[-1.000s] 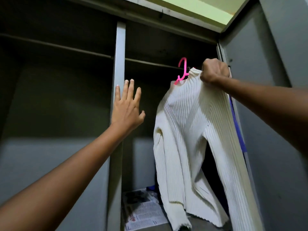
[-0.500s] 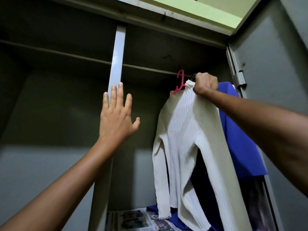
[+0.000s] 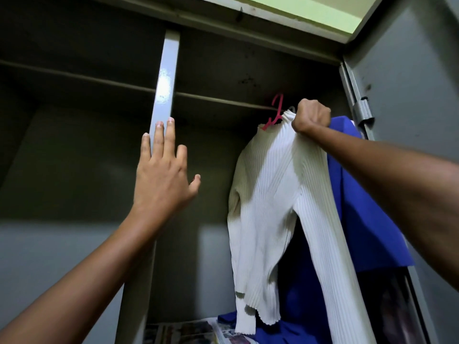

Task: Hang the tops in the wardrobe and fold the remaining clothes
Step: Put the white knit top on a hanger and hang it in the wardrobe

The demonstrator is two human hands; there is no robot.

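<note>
A white ribbed long-sleeved top [image 3: 270,194] hangs on a pink hanger [image 3: 275,112] inside the grey wardrobe. The hanger's hook sits at the wardrobe rail [image 3: 223,100]. My right hand [image 3: 310,117] grips the top at its shoulder, near the collar, fist closed on the fabric. My left hand [image 3: 161,175] is raised with straight fingers, its fingertips against the wardrobe's grey centre post [image 3: 164,78]. A blue garment [image 3: 360,207] hangs behind the white top on the right.
The open wardrobe door [image 3: 409,83] with its hinge stands at the right. Newspaper [image 3: 193,331] lines the wardrobe floor, with blue cloth lying on it. The left compartment behind the post is dark, with a rail across it.
My right hand has carried the top and hanger deeper in and up to the rail. The blue garment has come into view behind it. My left hand stays against the post.
</note>
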